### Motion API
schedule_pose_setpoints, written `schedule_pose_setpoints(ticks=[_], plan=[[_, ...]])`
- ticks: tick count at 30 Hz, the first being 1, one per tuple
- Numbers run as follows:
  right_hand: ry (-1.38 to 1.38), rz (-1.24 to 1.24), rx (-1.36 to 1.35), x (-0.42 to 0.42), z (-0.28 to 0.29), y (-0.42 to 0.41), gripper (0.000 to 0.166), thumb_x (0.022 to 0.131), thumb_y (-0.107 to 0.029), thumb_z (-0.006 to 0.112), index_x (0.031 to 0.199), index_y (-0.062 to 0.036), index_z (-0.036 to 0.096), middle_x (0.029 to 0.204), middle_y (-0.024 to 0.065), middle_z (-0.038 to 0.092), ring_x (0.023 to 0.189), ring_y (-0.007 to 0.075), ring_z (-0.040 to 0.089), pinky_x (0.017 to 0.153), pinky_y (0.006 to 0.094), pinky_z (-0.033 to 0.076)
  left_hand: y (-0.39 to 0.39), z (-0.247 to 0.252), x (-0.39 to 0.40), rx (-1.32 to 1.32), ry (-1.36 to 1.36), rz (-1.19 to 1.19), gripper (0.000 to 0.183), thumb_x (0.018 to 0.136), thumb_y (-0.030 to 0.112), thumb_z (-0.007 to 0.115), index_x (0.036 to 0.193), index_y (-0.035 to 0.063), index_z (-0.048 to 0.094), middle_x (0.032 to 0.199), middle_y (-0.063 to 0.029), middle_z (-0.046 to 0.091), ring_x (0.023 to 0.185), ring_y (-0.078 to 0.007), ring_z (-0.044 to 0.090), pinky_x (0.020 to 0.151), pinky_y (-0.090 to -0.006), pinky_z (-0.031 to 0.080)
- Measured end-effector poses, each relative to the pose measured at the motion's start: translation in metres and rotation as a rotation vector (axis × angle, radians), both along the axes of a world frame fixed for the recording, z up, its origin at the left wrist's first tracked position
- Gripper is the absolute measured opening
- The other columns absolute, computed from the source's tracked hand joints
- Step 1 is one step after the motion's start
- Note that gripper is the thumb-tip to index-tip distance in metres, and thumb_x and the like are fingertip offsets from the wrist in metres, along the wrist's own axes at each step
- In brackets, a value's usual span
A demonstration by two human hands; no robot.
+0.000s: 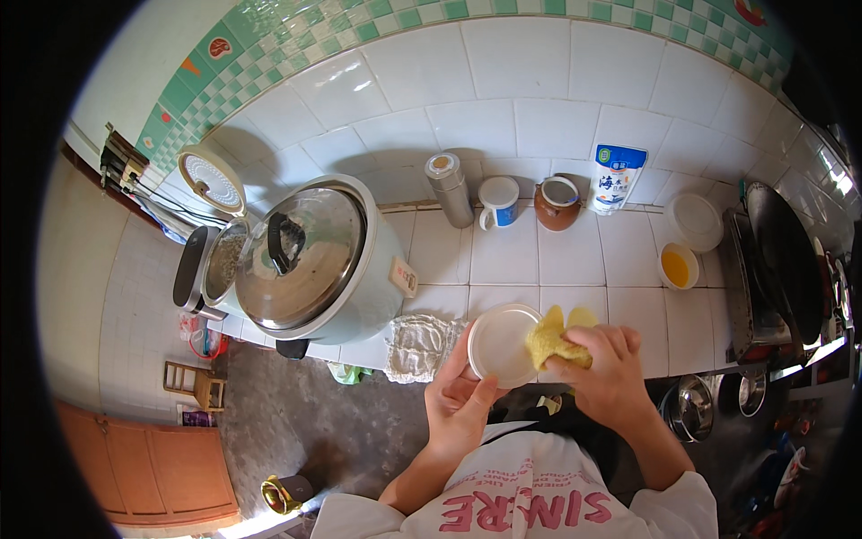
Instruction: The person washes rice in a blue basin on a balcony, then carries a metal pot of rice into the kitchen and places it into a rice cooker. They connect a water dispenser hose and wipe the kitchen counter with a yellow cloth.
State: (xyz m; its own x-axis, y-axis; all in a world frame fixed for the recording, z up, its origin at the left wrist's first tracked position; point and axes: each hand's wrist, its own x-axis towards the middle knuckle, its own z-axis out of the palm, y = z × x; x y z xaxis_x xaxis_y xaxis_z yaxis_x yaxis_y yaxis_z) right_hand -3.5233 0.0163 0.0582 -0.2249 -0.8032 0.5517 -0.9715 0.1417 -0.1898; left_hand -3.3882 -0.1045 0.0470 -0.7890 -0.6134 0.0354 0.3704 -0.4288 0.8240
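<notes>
My left hand (460,403) holds a round, pale plastic lid or shallow container (505,345) by its rim, above the counter's front edge. In my right hand (603,370) is a bunched yellow cloth (557,343), which meets or overlaps the right side of the round piece. Part of the cloth sticks up above my fingers. Just left of the round piece, a folded whitish cloth (421,347) lies on the counter edge.
A large rice cooker (303,263) with a metal lid fills the counter's left. Along the wall stand a steel flask (450,192), a lidded mug (499,202), a brown jar (557,205) and a printed pouch (617,180). At right are a bowl of yellow liquid (677,268) and a wok (784,263).
</notes>
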Motion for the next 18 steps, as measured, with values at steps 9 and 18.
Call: schedule_pose_setpoints(ticks=[9, 18], plan=[[0.052, -0.033, 0.006, 0.016, 0.005, -0.010, 0.023, 0.069, -0.020, 0.057, 0.092, -0.0225, 0.060, 0.098, -0.0026, 0.048, 0.086, 0.0126, 0.046, 0.073, 0.0313, 0.028, 0.005, -0.001, -0.004, -0.087, -0.095, -0.048, 0.054, 0.082, -0.005, 0.044, 0.130, -0.0054, 0.020, 0.123, -0.0178, 0.042, 0.110, -0.0261, 0.046, 0.089, -0.0392, 0.043], [0.024, -0.057, -0.050, 0.016, 0.006, -0.013, 0.029, 0.066, -0.016, 0.057, 0.094, -0.0217, 0.060, 0.099, -0.0014, 0.049, 0.083, 0.0142, 0.045, 0.072, 0.0325, 0.028, 0.001, -0.001, -0.004, -0.085, -0.071, -0.080, 0.056, 0.082, 0.000, 0.049, 0.130, -0.0060, 0.021, 0.123, -0.0182, 0.041, 0.112, -0.0268, 0.045, 0.091, -0.0410, 0.041]])
